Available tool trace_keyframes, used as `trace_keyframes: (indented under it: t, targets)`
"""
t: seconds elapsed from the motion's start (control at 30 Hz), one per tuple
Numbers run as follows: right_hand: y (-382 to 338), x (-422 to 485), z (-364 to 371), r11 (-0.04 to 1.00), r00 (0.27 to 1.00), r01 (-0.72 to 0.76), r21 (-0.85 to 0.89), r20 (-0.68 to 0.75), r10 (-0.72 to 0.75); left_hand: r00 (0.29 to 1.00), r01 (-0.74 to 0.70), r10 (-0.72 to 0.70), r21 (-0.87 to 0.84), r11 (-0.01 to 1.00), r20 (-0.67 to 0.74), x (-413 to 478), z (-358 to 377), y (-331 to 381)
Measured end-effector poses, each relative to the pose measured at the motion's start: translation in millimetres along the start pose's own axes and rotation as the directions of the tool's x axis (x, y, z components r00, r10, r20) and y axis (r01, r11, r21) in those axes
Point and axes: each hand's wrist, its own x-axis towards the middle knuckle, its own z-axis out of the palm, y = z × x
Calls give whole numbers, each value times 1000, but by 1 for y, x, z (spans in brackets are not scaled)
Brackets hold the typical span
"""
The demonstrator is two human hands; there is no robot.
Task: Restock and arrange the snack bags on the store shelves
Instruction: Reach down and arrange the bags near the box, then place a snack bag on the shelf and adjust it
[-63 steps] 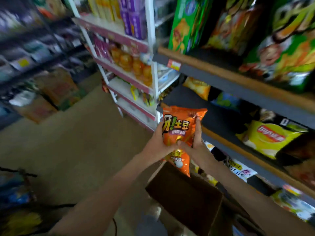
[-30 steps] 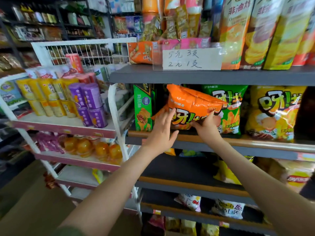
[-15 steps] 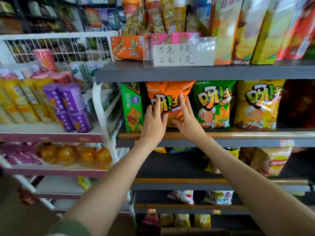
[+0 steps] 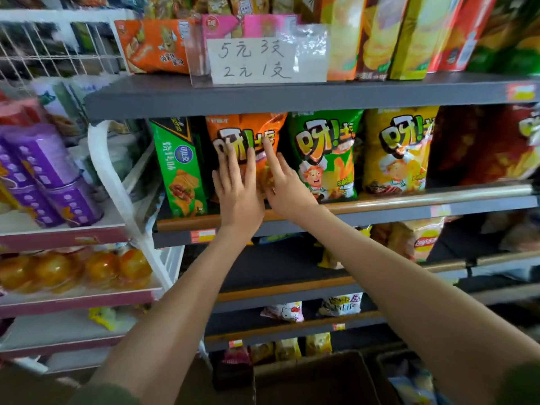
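Pressing: left hand [image 4: 239,197], right hand [image 4: 287,190], grips released flat | orange bag [image 4: 245,133]: 1 | neighbours: green bag [image 4: 324,153], yellow bag [image 4: 397,150]

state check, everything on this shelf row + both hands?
orange snack bag: upright on shelf, both hands pressed flat on its front
left hand: open, fingers spread, no grip
right hand: open, palm on bag, no grip
green box: upright, left of orange bag
green snack bag: upright, facing out
yellow snack bag: upright, facing out
cardboard box: open, on floor
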Motion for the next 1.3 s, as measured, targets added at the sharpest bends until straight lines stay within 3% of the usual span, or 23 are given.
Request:
trace_keyframes:
  t: [0.13,0.23,0.37,0.43,0.53,0.63,0.73,0.9,1.0,1.23,1.3]
  targets:
    - [19,-45,-8,985,981,165,-57,-91,-169,1000,-17,15,-71,997,-27,-27,12,29]
    - [49,-72,-19,980,979,180,-87,-83,-187,999,-46,48,-160,986,8,-41,19,66]
    - [93,-123,-49,993,990,84,-82,-109,-93,991,-94,118,-309,946,57,-64,31,133]
    - [124,-156,-66,996,994,-9,-83,-113,-1,964,-182,245,-406,896,108,-83,41,179]
    - [177,-213,-99,983,987,-144,-112,-94,134,874,-288,443,-521,804,201,-116,64,259]
    - [235,-280,-135,945,961,-276,-175,-41,273,799,-214,496,-610,763,341,-150,89,341]
    - [297,-355,-165,888,911,-399,-228,10,412,719,-167,509,-594,787,473,-188,112,416]
    - [390,-467,-196,746,758,-612,-262,74,648,511,-43,423,-469,882,748,-249,149,495]
    - [437,-518,-192,628,637,-722,-289,76,767,408,-58,386,-399,915,827,-279,176,515]
    - [543,-578,-134,533,491,-773,-342,208,846,242,-72,250,-239,968,938,-313,297,543]
    - [576,-587,-108,542,485,-746,-388,242,841,183,-78,205,-193,978,962,-328,344,550]
